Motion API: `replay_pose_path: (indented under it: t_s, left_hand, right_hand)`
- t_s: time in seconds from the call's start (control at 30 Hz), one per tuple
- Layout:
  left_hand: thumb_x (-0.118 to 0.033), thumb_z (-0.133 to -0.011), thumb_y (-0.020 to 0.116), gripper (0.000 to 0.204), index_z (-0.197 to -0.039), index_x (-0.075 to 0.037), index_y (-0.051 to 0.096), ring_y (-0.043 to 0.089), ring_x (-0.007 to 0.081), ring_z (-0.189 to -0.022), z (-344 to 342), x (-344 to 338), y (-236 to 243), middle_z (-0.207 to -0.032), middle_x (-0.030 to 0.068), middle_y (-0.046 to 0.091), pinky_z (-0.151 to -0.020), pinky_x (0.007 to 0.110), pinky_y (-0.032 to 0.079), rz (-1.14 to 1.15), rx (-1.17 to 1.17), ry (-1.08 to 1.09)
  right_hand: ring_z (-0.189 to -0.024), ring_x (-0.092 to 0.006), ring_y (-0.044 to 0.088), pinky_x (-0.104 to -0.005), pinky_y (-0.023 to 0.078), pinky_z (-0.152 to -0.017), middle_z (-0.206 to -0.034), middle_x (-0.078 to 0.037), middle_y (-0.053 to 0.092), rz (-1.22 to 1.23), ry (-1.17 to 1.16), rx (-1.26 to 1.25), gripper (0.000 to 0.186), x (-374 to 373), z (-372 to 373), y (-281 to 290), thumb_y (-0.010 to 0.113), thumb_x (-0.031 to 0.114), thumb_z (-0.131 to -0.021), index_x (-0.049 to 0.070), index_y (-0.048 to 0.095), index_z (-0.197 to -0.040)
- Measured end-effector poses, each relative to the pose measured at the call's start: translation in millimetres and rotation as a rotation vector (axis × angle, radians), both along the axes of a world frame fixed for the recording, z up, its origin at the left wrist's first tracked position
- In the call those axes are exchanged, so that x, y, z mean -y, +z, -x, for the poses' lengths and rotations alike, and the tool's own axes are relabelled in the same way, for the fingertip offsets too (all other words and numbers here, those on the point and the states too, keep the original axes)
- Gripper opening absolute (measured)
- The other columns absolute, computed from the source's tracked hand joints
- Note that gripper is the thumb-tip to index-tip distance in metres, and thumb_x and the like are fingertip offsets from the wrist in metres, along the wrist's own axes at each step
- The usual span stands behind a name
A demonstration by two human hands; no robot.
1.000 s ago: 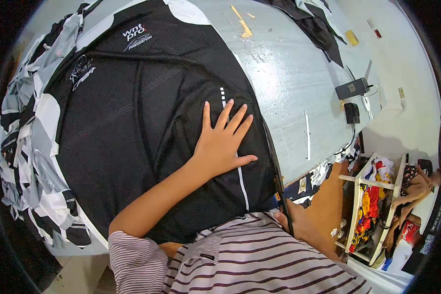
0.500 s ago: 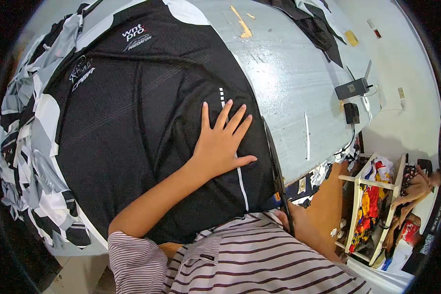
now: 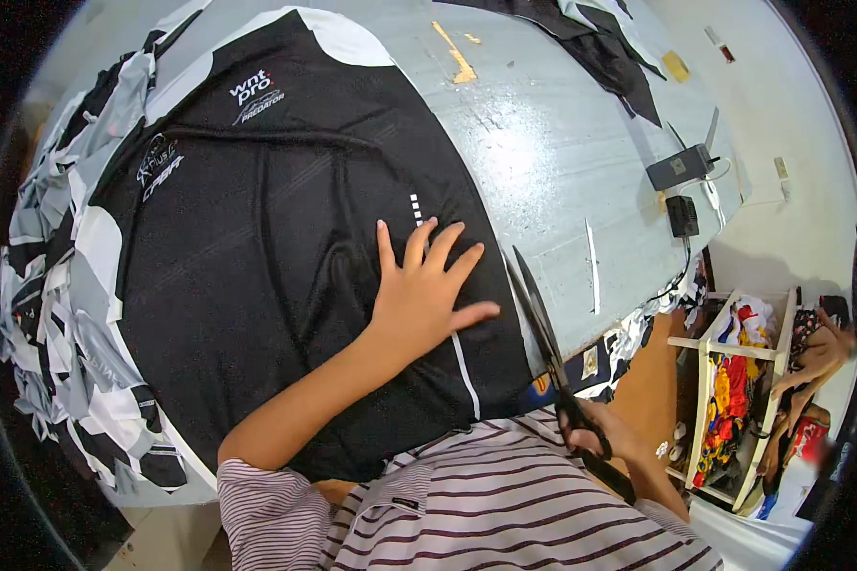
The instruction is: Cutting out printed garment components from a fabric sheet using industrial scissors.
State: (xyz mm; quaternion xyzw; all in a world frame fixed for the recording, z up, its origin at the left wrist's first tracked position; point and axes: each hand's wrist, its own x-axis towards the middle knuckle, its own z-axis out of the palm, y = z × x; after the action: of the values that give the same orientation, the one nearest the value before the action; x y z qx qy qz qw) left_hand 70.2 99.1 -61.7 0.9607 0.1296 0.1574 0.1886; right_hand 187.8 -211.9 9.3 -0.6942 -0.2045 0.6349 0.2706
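My left hand [image 3: 419, 295] lies spread on a black printed fabric panel [image 3: 267, 219] with white corner patches and a thin white stripe, on the pale grey table [image 3: 486, 114]. My right hand [image 3: 600, 428] is at the table's near edge, closed round the handles of large black scissors [image 3: 548, 343]. Their long blades lie along the panel's right edge, pointing up the table.
Fabric scraps [image 3: 57, 314] pile along the left. Dark cloth pieces [image 3: 590, 38] lie at the back right, near two black adapters [image 3: 681, 169] with cords. A wooden rack [image 3: 705, 344] of colourful cloth stands at right, with another person's bare limbs [image 3: 795, 381] beside it.
My right hand and the scissors have moved rightward, showing more of the handles. My left hand's fingertips sit slightly lower and further left on the fabric, which has shifted a little.
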Motion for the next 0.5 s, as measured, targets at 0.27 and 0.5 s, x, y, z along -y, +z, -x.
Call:
replay_pose_path:
  t_s: [0.27,0.5]
  left_hand:
    - [-0.036,-0.083,0.064,0.037,-0.115,-0.017,0.062,0.039,0.0328,-0.127,-20,-34,-2,-0.131,0.0079,0.05,-0.109,0.057,0.022,0.017,0.106,-0.123]
    - [-0.045,-0.079,0.067,0.055,-0.126,-0.019,0.057,0.039,0.0313,-0.123,-36,-38,-4,-0.128,0.0067,0.048,-0.11,0.058,0.02,-0.015,0.062,-0.114]
  right_hand:
    - [-0.063,-0.0114,0.053,-0.0248,0.043,-0.056,-0.072,-0.001,0.048,-0.048,-0.004,0.034,0.045,-12,-20,31,0.066,0.043,-0.083,0.003,0.048,-0.094]
    - [-0.061,-0.012,0.055,-0.0253,0.044,-0.055,-0.068,-0.002,0.049,0.101,0.192,0.182,0.04,-18,-20,31,0.06,0.041,-0.089,0.003,0.049,-0.09]
